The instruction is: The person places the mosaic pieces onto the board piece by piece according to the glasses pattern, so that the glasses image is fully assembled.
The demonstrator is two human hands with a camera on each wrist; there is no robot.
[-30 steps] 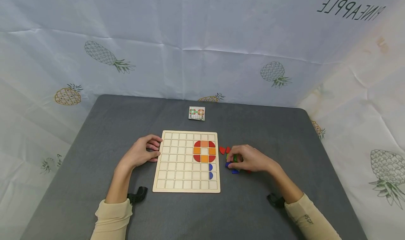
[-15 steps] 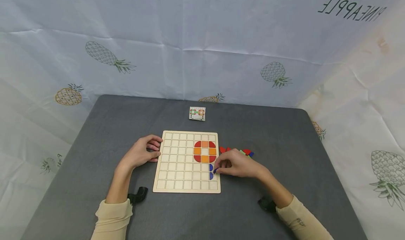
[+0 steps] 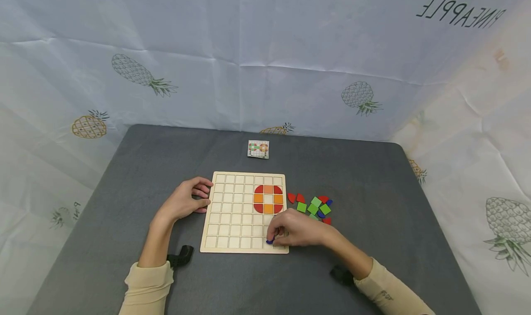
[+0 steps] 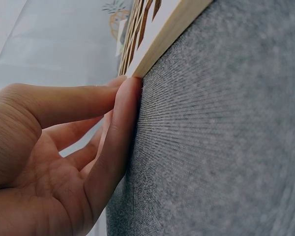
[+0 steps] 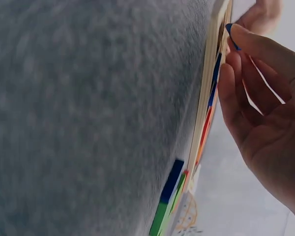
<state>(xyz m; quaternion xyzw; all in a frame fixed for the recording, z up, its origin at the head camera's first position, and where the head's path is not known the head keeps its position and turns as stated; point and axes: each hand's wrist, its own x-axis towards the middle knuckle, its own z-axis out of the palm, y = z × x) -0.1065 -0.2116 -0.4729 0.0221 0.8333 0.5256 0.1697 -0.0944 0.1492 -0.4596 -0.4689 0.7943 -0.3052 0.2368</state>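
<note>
A wooden grid board [image 3: 232,213] lies on the grey table. A ring of red and orange pieces [image 3: 268,199] fills its upper right cells. My right hand [image 3: 271,237] is over the board's bottom right corner and pinches a small blue piece [image 3: 269,241] just above the lowest row. The right wrist view shows the blue piece [image 5: 230,32] at my fingertip [image 5: 246,39], beside the board's edge [image 5: 206,113]. My left hand [image 3: 202,198] rests against the board's left edge. Its straight fingertips [image 4: 130,93] touch the board's side [image 4: 162,34].
Loose green, red and blue pieces [image 3: 314,208] lie on the table [image 3: 373,190] right of the board. A small pattern card [image 3: 258,149] sits behind the board. A pineapple-print cloth [image 3: 249,52] hangs round the table's back and sides.
My right hand left the loose pile with a blue piece, crossed to the board's right columns and dropped to the bottom row, uncovering the pile. My left hand stayed put.
</note>
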